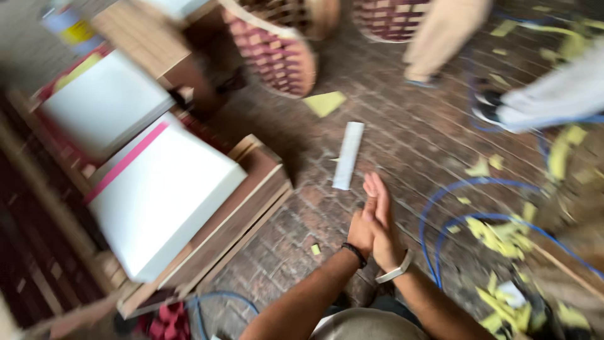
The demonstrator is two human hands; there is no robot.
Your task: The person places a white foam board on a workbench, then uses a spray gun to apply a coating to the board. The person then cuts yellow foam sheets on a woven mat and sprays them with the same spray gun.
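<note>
Two hands, left hand (pixel 362 230) and right hand (pixel 382 220), press flat palm to palm at lower centre, holding nothing. Nearest lies a pale strip (pixel 348 155) on the brick floor (pixel 402 145), just above the fingertips; white sheet stacks (pixel 160 189) sit left on wooden boards.

Soft, even daylight fills the scene, with no glare. Motion blur smears nearly everything: the white stacks (pixel 157 195) left of the fingers (pixel 376 195) lose their edges, and the baskets (pixel 277 53) and legs beyond the fingers streak badly. The pressed hands stay fairly sharp. A dim shadow darkens the brick floor (pixel 402 138) between stacks and fingers. The edges of the view bend and stretch.
</note>
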